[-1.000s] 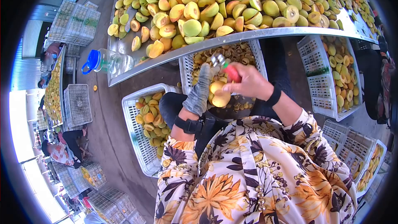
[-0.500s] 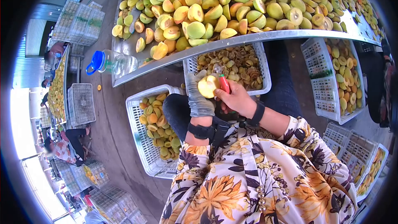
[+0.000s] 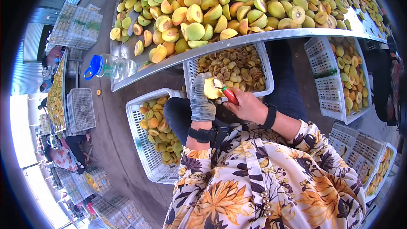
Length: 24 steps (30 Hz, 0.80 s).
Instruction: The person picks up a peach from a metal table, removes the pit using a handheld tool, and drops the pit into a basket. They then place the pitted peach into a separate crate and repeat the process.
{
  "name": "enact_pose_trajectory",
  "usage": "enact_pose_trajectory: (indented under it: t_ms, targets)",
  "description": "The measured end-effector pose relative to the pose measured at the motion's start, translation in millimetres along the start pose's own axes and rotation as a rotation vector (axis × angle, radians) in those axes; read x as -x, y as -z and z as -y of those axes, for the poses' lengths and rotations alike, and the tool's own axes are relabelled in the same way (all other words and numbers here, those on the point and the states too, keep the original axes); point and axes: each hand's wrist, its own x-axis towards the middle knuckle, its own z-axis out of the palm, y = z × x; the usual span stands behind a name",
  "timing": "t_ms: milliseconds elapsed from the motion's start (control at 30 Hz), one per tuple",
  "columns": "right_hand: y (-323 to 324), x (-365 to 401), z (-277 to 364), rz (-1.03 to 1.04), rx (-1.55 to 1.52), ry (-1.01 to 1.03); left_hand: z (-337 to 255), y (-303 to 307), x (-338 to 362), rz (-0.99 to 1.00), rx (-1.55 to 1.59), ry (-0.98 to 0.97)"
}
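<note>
My left hand [image 3: 201,97], in a grey glove, is closed around a pale yellow peach half [image 3: 210,89] with its cut face up. My bare right hand [image 3: 247,107] grips a red-handled knife [image 3: 230,96]. Its tip, just past a green band on the handle, is at the middle of the cut face; how deep it sits cannot be made out. Both hands are above my lap, in front of a white crate [image 3: 271,74] of brownish peach scraps [image 3: 233,65] under the table edge.
A metal table [image 3: 169,67] bears many halved peaches [image 3: 195,32] and a blue-capped plastic bottle [image 3: 112,67]. Crates of peach halves stand at my left [image 3: 140,144] and right [image 3: 324,80]. Further left, people [image 3: 63,157] sit among stacked crates [image 3: 76,25].
The knife has swung from upright beside the peach half to tilted left, its tip now at the fruit's cut face. My right hand has turned with it. The view has shifted slightly.
</note>
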Motion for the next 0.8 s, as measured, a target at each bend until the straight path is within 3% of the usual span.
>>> enact_pose_trajectory:
  t_ms: [167, 467, 800]
  targets:
    - [-4, 6, -2, 0.038, -0.004, -0.049, 13, -9, -5, 0.015, -0.030, -0.183]
    - [-11, 12, 1, -0.090, -0.087, -0.104, 17, -34, 7, 0.074, -0.226, -0.437]
    - [-12, 9, 4, -0.142, -0.076, -0.098, 17, -36, 6, 0.070, -0.110, -0.384]
